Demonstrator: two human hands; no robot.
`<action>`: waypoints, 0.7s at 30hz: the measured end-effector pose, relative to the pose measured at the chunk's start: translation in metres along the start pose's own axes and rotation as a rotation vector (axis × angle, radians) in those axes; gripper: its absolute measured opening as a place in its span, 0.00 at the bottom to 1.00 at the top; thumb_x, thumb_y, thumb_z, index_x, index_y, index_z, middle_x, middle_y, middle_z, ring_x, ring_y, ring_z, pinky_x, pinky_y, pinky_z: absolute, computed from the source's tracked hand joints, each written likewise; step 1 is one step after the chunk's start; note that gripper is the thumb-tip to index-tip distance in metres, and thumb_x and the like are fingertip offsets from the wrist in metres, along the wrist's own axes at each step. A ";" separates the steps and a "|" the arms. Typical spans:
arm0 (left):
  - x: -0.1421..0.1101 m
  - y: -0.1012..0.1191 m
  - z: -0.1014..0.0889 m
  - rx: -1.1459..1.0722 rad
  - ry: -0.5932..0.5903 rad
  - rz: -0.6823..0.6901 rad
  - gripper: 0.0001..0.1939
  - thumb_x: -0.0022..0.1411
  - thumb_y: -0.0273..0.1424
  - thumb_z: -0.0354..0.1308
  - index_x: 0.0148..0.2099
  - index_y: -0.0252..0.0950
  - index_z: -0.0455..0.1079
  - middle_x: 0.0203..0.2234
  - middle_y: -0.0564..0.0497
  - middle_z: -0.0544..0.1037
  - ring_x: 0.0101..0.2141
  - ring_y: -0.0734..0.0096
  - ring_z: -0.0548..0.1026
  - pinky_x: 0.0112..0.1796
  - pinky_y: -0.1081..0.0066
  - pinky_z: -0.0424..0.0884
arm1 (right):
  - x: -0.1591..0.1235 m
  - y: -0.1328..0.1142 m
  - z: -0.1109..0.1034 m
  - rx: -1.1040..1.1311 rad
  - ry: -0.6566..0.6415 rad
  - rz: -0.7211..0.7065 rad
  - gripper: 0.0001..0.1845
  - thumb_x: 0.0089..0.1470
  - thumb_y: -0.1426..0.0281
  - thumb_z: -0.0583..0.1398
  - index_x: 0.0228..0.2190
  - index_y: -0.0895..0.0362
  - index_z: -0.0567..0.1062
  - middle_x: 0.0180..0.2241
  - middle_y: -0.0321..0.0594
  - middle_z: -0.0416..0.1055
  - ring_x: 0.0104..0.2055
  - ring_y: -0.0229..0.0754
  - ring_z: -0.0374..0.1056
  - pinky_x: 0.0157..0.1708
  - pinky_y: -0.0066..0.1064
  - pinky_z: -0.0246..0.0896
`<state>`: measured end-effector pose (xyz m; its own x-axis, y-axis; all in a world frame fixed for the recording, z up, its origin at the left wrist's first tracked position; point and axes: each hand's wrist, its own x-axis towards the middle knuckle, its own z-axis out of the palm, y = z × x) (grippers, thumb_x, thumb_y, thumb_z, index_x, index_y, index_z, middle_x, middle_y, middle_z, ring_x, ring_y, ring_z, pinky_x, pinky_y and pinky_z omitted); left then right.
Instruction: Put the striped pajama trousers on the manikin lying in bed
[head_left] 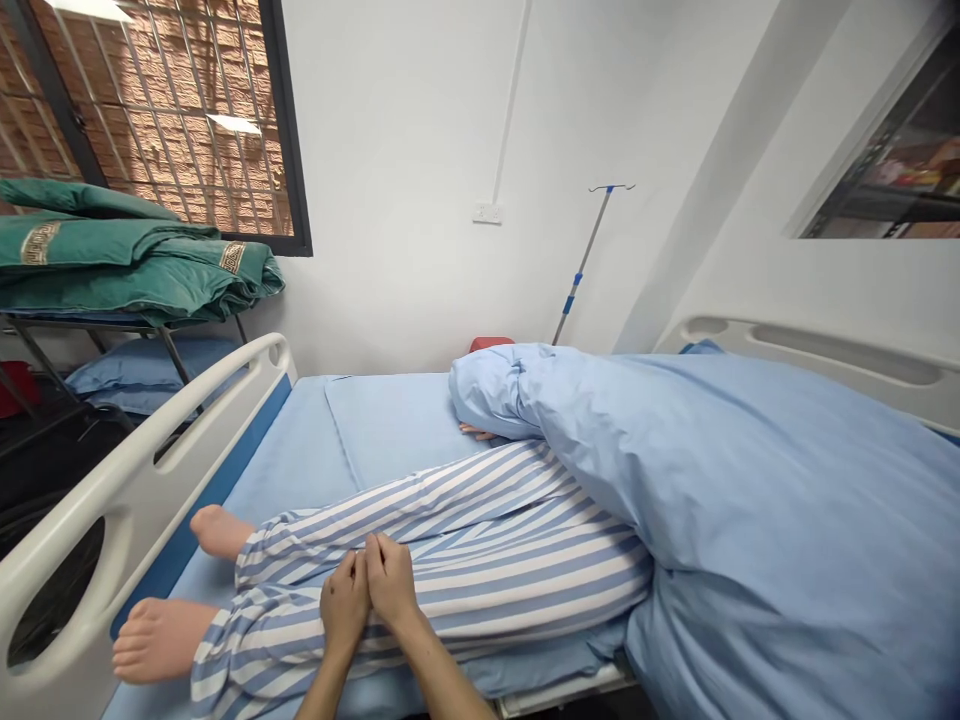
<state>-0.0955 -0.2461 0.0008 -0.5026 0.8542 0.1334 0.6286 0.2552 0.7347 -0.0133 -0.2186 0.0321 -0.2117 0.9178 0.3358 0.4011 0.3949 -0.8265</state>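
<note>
On the bed lies a figure, in look like a manikin, in blue-and-white striped trousers (517,570). Its bare feet (165,640) point toward the footboard. My left hand (345,600) and my right hand (390,578) are side by side over the near lower leg, thumbs up and touching or almost touching. Both sets of fingers are curled closed. Their tips are hidden, so whether they grip trouser cloth cannot be made out. A light blue quilt (720,480) is heaped over the upper body, and a few fingers of the figure (476,432) show beneath its edge.
A cream footboard (217,400) stands at the left and a headboard (817,350) at the right. Behind the bed are an IV pole (585,265) and a red object (491,343). Folded green quilts (135,265) lie on a metal-framed rack under the barred window.
</note>
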 end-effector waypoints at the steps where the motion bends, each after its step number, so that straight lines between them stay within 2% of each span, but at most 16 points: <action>1: 0.000 0.000 0.000 0.013 0.003 0.005 0.16 0.61 0.37 0.42 0.24 0.38 0.61 0.20 0.51 0.72 0.25 0.71 0.67 0.27 0.74 0.54 | -0.003 0.005 0.002 -0.029 0.000 0.004 0.22 0.60 0.65 0.45 0.18 0.58 0.64 0.16 0.35 0.64 0.20 0.34 0.57 0.22 0.28 0.39; 6: -0.001 -0.002 0.004 0.076 0.020 0.021 0.14 0.61 0.36 0.42 0.28 0.38 0.64 0.23 0.49 0.74 0.26 0.69 0.69 0.29 0.73 0.56 | -0.013 0.022 0.013 -0.182 0.022 0.030 0.21 0.60 0.66 0.45 0.21 0.57 0.69 0.19 0.38 0.69 0.21 0.36 0.61 0.23 0.30 0.37; 12: -0.002 0.004 0.003 0.083 0.005 -0.017 0.14 0.60 0.35 0.43 0.26 0.38 0.63 0.21 0.51 0.73 0.25 0.70 0.68 0.28 0.73 0.54 | -0.009 0.021 0.012 -0.112 0.028 0.067 0.22 0.60 0.66 0.45 0.19 0.57 0.68 0.18 0.39 0.68 0.21 0.37 0.62 0.23 0.29 0.40; 16: 0.002 0.016 -0.003 -0.085 -0.038 0.014 0.16 0.59 0.37 0.43 0.22 0.37 0.61 0.19 0.52 0.70 0.24 0.71 0.66 0.28 0.73 0.56 | -0.008 0.022 0.010 -0.022 0.062 0.096 0.23 0.60 0.65 0.45 0.19 0.57 0.67 0.18 0.39 0.68 0.22 0.37 0.62 0.23 0.28 0.42; 21: 0.009 0.049 -0.011 -0.368 -0.017 0.054 0.18 0.56 0.42 0.46 0.19 0.38 0.54 0.14 0.57 0.60 0.21 0.74 0.59 0.25 0.74 0.56 | -0.003 0.028 0.008 0.171 0.094 0.110 0.24 0.60 0.62 0.44 0.19 0.57 0.67 0.19 0.38 0.67 0.23 0.37 0.61 0.24 0.27 0.46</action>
<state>-0.0753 -0.2306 0.0454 -0.4627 0.8702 0.1693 0.3967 0.0324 0.9174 -0.0084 -0.2106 0.0044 -0.0878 0.9579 0.2733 0.2588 0.2869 -0.9223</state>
